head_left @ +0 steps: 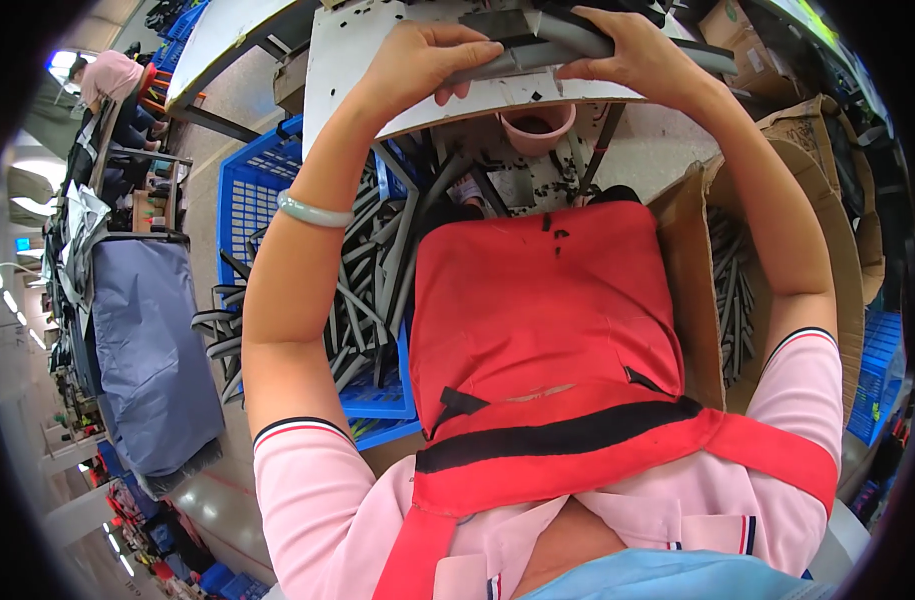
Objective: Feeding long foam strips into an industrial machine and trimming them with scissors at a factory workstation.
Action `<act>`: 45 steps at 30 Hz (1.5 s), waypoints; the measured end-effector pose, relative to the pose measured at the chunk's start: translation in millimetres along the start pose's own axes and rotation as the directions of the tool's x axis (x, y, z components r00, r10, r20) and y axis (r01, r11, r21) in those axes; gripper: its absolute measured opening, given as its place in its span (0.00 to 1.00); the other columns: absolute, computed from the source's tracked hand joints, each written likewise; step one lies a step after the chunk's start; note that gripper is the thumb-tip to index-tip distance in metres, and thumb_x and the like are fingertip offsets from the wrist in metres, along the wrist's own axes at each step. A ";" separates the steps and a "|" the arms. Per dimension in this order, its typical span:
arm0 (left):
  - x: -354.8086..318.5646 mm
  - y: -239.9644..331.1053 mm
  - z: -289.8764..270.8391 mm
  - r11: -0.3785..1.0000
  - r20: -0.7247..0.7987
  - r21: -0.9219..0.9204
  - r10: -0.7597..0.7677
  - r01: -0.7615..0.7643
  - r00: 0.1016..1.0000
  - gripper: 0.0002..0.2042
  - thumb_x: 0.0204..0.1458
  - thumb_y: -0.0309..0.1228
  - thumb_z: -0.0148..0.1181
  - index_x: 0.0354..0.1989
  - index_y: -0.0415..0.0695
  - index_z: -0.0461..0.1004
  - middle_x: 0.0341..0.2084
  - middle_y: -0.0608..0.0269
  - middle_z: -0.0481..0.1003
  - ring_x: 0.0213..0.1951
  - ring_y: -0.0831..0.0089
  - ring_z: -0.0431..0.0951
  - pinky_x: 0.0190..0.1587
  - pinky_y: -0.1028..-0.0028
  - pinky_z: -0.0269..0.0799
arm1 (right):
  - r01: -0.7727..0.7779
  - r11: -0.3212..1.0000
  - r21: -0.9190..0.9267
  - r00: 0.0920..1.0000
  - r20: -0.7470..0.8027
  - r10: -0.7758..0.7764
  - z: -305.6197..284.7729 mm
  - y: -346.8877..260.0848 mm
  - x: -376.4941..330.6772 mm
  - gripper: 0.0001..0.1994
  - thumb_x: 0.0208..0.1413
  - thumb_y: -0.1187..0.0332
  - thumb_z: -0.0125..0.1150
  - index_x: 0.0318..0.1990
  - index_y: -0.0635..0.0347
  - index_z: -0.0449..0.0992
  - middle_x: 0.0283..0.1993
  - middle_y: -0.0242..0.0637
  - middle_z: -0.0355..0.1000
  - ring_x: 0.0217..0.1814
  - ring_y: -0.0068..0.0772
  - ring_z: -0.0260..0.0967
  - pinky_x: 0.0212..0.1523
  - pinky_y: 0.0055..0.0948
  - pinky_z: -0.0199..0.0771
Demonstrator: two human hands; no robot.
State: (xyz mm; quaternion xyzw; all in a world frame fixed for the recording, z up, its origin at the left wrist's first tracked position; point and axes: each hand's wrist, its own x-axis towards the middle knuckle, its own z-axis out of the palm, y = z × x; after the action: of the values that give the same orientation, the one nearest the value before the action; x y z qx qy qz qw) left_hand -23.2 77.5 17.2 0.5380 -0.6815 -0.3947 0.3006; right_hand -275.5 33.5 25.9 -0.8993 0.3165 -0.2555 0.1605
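Observation:
At the top of the view, over the white table, both my hands are on a grey padded strip [502, 64] with black parts. My left hand [417, 62] pinches its left end, thumb on top and fingers curled below. My right hand [645, 58] grips the strip farther right, thumb on the near side and index finger on the far side. Past my right wrist sticks out a grey strip end with a black edge [705, 58]; I cannot tell if it belongs to the same piece. What lies behind the strip is partly hidden.
The white table [352, 75] carries black scraps. A blue crate [245, 190] of grey and black strips stands left, a cardboard box [689, 285] of similar strips right. A pink bucket [537, 140] sits below the table edge. My red apron [547, 300] covers my lap. Another person [112, 78] sits far left.

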 end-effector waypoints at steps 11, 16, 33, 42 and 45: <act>42.9 -14.7 -9.9 0.984 -0.016 -0.175 -0.047 0.043 0.999 0.14 0.56 0.36 0.61 0.46 0.40 0.78 0.19 0.66 0.73 0.18 0.82 0.68 0.22 0.82 0.63 | -0.206 0.965 -0.163 0.963 0.144 0.230 -10.6 28.5 32.5 0.45 0.44 0.44 0.68 0.59 0.76 0.64 0.53 0.64 0.69 0.57 0.55 0.68 0.57 0.38 0.67; 47.0 -15.9 -12.7 0.983 -0.015 -0.172 -0.069 0.066 0.998 0.14 0.56 0.36 0.61 0.47 0.42 0.78 0.19 0.67 0.73 0.17 0.83 0.67 0.22 0.82 0.63 | -0.192 0.957 -0.216 0.967 0.123 0.221 -7.7 33.7 37.6 0.45 0.44 0.44 0.68 0.59 0.77 0.63 0.54 0.64 0.69 0.58 0.55 0.67 0.57 0.38 0.67; 60.3 -22.3 -6.5 0.987 -0.065 -0.160 0.023 -0.033 0.998 0.16 0.58 0.38 0.59 0.48 0.41 0.78 0.19 0.65 0.75 0.17 0.83 0.69 0.22 0.83 0.65 | -0.247 0.958 -0.148 0.957 0.122 0.265 -13.6 39.4 42.0 0.45 0.42 0.45 0.70 0.58 0.78 0.65 0.52 0.62 0.71 0.56 0.51 0.70 0.55 0.37 0.69; 26.9 1.6 24.0 0.800 -0.334 0.366 0.590 -0.475 0.735 0.11 0.57 0.31 0.59 0.39 0.34 0.79 0.26 0.61 0.77 0.25 0.79 0.73 0.28 0.78 0.67 | 0.019 0.977 -0.213 0.990 -0.133 -0.048 44.2 40.1 -6.1 0.25 0.45 0.67 0.66 0.53 0.66 0.70 0.46 0.53 0.74 0.45 0.47 0.74 0.48 0.36 0.72; -7.0 -10.0 75.4 0.661 -0.185 0.602 0.662 -0.449 0.726 0.14 0.51 0.32 0.60 0.47 0.44 0.76 0.31 0.56 0.75 0.34 0.64 0.75 0.37 0.69 0.71 | 0.171 0.985 -0.023 0.934 0.321 -0.154 114.6 -12.4 -63.1 0.23 0.47 0.66 0.62 0.52 0.65 0.70 0.46 0.51 0.75 0.45 0.47 0.74 0.48 0.38 0.73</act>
State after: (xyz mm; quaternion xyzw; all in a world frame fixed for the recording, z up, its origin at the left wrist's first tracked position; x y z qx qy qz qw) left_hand -79.5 99.4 -29.5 0.4246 -0.8206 0.0325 0.3811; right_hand -247.3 98.5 -84.9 -0.9556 0.2175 -0.1115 0.1647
